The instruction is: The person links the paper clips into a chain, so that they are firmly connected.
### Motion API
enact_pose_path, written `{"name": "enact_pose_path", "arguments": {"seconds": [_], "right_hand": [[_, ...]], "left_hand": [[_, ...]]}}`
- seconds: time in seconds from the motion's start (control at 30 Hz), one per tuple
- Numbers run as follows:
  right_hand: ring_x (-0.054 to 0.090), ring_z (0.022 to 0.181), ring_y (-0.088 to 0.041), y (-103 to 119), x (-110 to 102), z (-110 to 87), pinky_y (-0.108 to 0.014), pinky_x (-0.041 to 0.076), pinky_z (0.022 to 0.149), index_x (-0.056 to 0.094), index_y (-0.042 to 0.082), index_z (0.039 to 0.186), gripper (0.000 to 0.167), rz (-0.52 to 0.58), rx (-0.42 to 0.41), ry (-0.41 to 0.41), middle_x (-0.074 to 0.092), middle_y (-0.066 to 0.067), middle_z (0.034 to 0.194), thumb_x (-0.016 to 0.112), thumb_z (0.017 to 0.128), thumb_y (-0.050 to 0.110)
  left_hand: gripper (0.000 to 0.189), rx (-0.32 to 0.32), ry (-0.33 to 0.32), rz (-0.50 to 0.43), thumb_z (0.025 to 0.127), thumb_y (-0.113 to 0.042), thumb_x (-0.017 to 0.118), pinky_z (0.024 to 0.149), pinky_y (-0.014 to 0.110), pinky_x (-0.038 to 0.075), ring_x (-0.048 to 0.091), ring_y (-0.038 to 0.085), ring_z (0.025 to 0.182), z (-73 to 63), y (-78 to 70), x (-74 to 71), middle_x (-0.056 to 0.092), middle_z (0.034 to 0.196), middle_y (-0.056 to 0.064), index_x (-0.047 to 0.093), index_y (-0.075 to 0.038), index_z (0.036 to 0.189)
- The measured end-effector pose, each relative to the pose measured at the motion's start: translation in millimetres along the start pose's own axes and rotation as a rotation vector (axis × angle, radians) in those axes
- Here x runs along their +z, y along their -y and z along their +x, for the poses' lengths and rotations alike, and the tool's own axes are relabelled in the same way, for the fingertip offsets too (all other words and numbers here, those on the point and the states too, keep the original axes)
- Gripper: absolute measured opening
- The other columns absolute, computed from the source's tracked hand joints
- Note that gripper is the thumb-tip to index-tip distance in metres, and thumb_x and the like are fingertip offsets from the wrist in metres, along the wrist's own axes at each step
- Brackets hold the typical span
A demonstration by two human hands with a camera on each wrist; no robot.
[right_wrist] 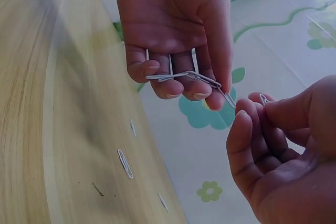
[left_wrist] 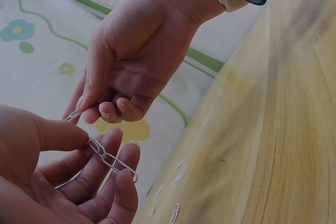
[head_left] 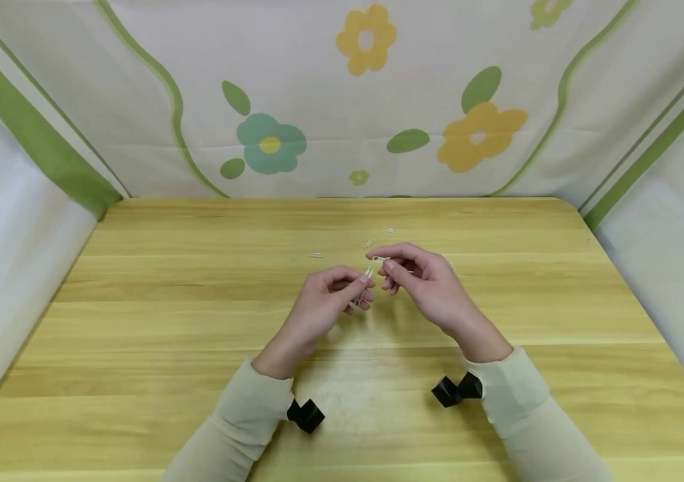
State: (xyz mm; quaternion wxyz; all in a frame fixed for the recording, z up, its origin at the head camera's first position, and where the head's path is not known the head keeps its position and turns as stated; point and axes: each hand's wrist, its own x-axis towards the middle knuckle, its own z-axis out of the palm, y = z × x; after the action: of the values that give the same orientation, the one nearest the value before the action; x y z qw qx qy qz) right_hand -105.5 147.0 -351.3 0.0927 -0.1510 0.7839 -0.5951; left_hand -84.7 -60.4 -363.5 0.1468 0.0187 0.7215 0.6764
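Between thumb and fingers my left hand [head_left: 323, 298] pinches a short chain of linked white paper clips [left_wrist: 107, 157]. The chain's lower links lie across the curled fingers, and one end sticks up past the thumb, as the right wrist view shows. Just to the right, my right hand [head_left: 432, 284] pinches a single white paper clip [head_left: 380, 259] between thumb and index finger. That clip points toward the upper end of the chain, with a small gap between them. Both hands are held above the wooden table [head_left: 197, 375].
Loose white paper clips lie on the table beyond the hands: one [head_left: 316, 255] to the left, another [head_left: 368, 243] near the middle, a third [head_left: 390, 229] farther back. A flowered curtain [head_left: 329, 94] stands behind the table's far edge. Each sleeve cuff bears a black wrist camera [head_left: 307, 416].
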Motion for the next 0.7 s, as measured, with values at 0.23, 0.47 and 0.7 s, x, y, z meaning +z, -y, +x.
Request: {"name": "enact_pose_path", "arguments": {"seconds": [0.23,0.47,0.7], "right_hand": [[0.067,0.091,-0.033,-0.3,0.6,0.1,-0.032,0.061,0.082,0.070,0.009,0.134,0.025,0.028,0.010,-0.001,0.065,-0.017,0.108,0.056,0.113,0.013],[0.073,0.085,-0.019,2.7,0.9,1.6,-0.038,0.064,0.082,0.068,0.006,0.125,0.018,0.041,0.031,-0.015,0.071,-0.015,0.107,0.066,0.108,0.015],[0.073,0.088,-0.024,-2.3,0.8,1.2,-0.036,0.062,0.079,0.075,0.012,0.114,0.014,0.008,0.027,-0.053,0.075,-0.014,0.108,0.074,0.105,0.022]], "left_hand": [[0.022,-0.007,-0.001,-0.003,0.109,-0.021,0.065,0.086,0.038,0.058,0.076,0.016,0.086,-0.7,-0.8,0.8,0.080,0.101,0.011,0.076,-0.003,0.116],[0.021,-0.010,0.003,0.003,0.109,-0.022,0.065,0.084,0.037,0.057,0.076,0.019,0.088,-1.4,-1.0,1.3,0.080,0.101,0.014,0.076,-0.005,0.114],[0.021,-0.026,0.009,0.005,0.110,-0.024,0.065,0.088,0.042,0.058,0.076,0.020,0.090,-3.2,-1.0,0.1,0.080,0.102,0.011,0.077,-0.007,0.114]]}}
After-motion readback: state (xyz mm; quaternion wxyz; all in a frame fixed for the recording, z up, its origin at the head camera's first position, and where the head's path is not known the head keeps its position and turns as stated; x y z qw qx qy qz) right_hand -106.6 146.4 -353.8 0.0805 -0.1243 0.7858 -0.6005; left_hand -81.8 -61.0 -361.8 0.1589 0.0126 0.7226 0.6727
